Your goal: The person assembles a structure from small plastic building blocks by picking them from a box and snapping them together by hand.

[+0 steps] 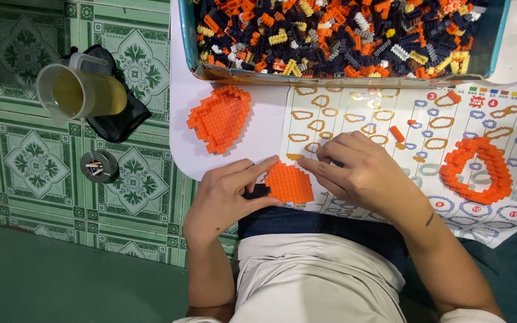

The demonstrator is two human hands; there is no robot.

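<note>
A small flat orange brick piece (289,183) lies at the near edge of a white table (252,134). My left hand (225,194) grips its left side, with a black brick under the fingers. My right hand (354,170) presses on its right top edge with the fingertips. A larger orange brick shell (219,117) sits to the upper left. An orange brick ring (477,170) rests on the printed instruction sheet (354,119) at the right.
A blue-rimmed box (336,36) full of orange, black, yellow and white small bricks stands at the table's far side. On the green tiled floor at left are a jug of yellowish liquid (79,93), a black pouch and a small round tin (99,165).
</note>
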